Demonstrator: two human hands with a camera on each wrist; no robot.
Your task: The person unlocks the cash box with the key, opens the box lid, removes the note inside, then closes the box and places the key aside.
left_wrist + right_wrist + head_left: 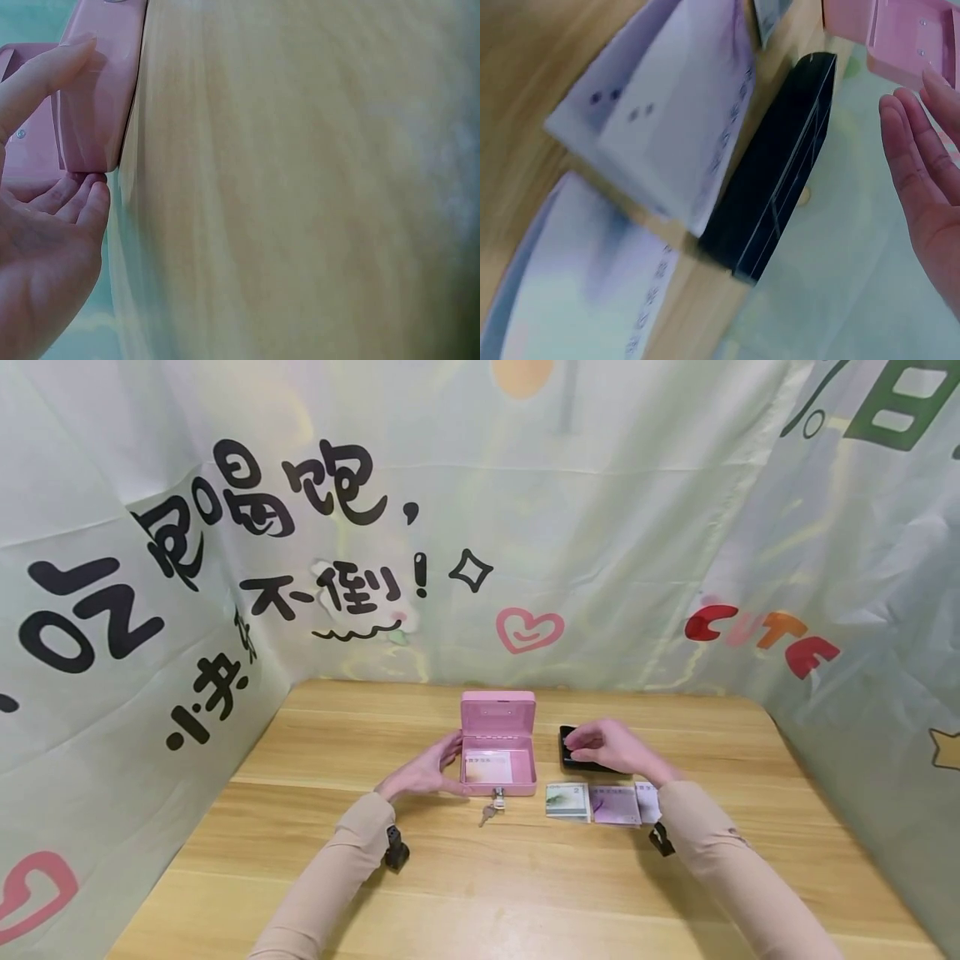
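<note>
An open pink cash box (498,787) stands on the table with its lid raised; a banknote-like slip (487,768) lies inside. My left hand (427,770) holds its left front corner. In the left wrist view the thumb (49,79) lies on the front wall and the other fingertips touch the side. Over a flat black case (567,760) hovers my right hand (611,749), fingers loosely bent with nothing between them. In the right wrist view the case (776,172) shows thin pale lines along its edge, and the hand (930,180) is apart from it.
Several banknote-like slips lie in a row before the black case: a green one (567,802), a purple one (615,804) and another (647,800) partly behind the right sleeve. A small key (487,814) hangs at the box's front clasp. Printed curtains (600,568) surround the wooden table.
</note>
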